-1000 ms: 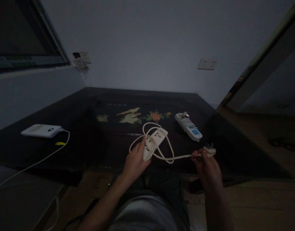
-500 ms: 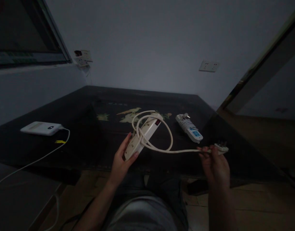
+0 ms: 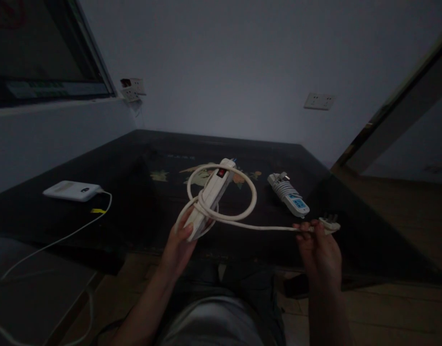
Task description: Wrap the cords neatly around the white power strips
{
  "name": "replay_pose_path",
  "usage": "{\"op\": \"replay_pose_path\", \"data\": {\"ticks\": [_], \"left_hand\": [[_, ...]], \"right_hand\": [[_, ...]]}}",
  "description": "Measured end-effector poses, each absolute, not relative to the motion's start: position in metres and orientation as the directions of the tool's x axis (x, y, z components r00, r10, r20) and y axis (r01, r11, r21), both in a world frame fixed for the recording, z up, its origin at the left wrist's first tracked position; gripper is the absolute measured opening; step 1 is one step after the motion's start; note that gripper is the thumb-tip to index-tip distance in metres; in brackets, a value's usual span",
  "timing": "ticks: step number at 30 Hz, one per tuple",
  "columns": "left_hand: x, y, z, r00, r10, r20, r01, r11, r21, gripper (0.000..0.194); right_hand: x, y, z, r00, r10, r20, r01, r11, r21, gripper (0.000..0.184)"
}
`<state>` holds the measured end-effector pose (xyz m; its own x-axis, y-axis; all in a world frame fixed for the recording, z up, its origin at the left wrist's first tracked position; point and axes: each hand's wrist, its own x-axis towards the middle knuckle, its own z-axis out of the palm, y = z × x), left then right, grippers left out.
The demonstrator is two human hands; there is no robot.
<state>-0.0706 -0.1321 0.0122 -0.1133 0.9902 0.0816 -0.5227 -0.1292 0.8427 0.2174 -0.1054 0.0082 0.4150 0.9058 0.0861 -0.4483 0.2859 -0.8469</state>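
Observation:
My left hand (image 3: 180,240) is closed around the lower end of a white power strip (image 3: 214,188), which is tilted with its far end up and to the right. A red switch (image 3: 221,172) shows near that far end. The strip's white cord (image 3: 255,194) loops around its body and stands out in a wide ring on the right. From the loops the cord runs nearly straight to my right hand (image 3: 321,245). That hand pinches the cord just behind its plug (image 3: 329,225), whose prongs point away from me.
A second power strip (image 3: 295,204) with blue sockets and its grey cord wrapped round it lies on the dark table (image 3: 134,163). At left lies a white power bank (image 3: 71,190) with a cable, near a yellow tag (image 3: 98,211). Wall sockets (image 3: 319,101) are behind.
My left hand has turned the power strip, so its side face and the cord loops show differently. The cord ring looks wider. My right hand still holds the plug end, almost unmoved.

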Motion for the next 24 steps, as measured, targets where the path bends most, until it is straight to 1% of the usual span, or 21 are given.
{"op": "replay_pose_path", "data": {"ticks": [3, 5, 8, 10, 13, 15, 17, 19, 21, 24], "left_hand": [[-0.074, -0.135, 0.009, -0.126, 0.984, 0.128, -0.476, -0.173, 0.862, 0.066], [-0.077, -0.138, 0.008, -0.136, 0.974, 0.184, -0.392, -0.223, 0.892, 0.066], [-0.082, -0.141, 0.011, -0.121, 0.96, 0.252, -0.157, -0.269, 0.95, 0.066], [-0.084, -0.142, 0.014, -0.122, 0.951, 0.284, 0.023, -0.283, 0.959, 0.066], [-0.083, -0.142, 0.016, -0.166, 0.911, 0.377, 0.248, -0.331, 0.91, 0.064], [-0.082, -0.142, 0.015, -0.168, 0.872, 0.459, 0.365, -0.378, 0.851, 0.063], [-0.08, -0.142, 0.014, -0.131, 0.83, 0.543, 0.449, -0.438, 0.779, 0.063], [-0.079, -0.143, 0.013, -0.082, 0.789, 0.608, 0.5, -0.495, 0.71, 0.063], [-0.077, -0.145, 0.014, -0.052, 0.766, 0.64, 0.527, -0.524, 0.669, 0.064], [-0.072, -0.149, 0.015, -0.035, 0.771, 0.635, 0.533, -0.523, 0.665, 0.066]], "right_hand": [[0.209, -0.11, 0.013, 0.38, 0.918, 0.115, -0.383, 0.269, -0.883, 0.033], [0.204, -0.111, 0.018, 0.355, 0.924, 0.143, -0.327, 0.266, -0.907, 0.027], [0.201, -0.114, 0.028, 0.347, 0.914, 0.211, -0.266, 0.311, -0.912, 0.021], [0.203, -0.117, 0.036, 0.356, 0.892, 0.277, -0.222, 0.369, -0.903, 0.019], [0.207, -0.127, 0.047, 0.387, 0.844, 0.37, -0.088, 0.433, -0.897, 0.022], [0.207, -0.133, 0.052, 0.366, 0.849, 0.381, 0.037, 0.396, -0.917, 0.028], [0.203, -0.136, 0.054, 0.294, 0.881, 0.37, 0.162, 0.335, -0.928, 0.031], [0.194, -0.135, 0.054, 0.181, 0.915, 0.36, 0.264, 0.307, -0.914, 0.033], [0.182, -0.13, 0.052, 0.066, 0.937, 0.343, 0.293, 0.311, -0.904, 0.037], [0.163, -0.123, 0.046, -0.057, 0.97, 0.237, 0.226, 0.244, -0.943, 0.053]]}}
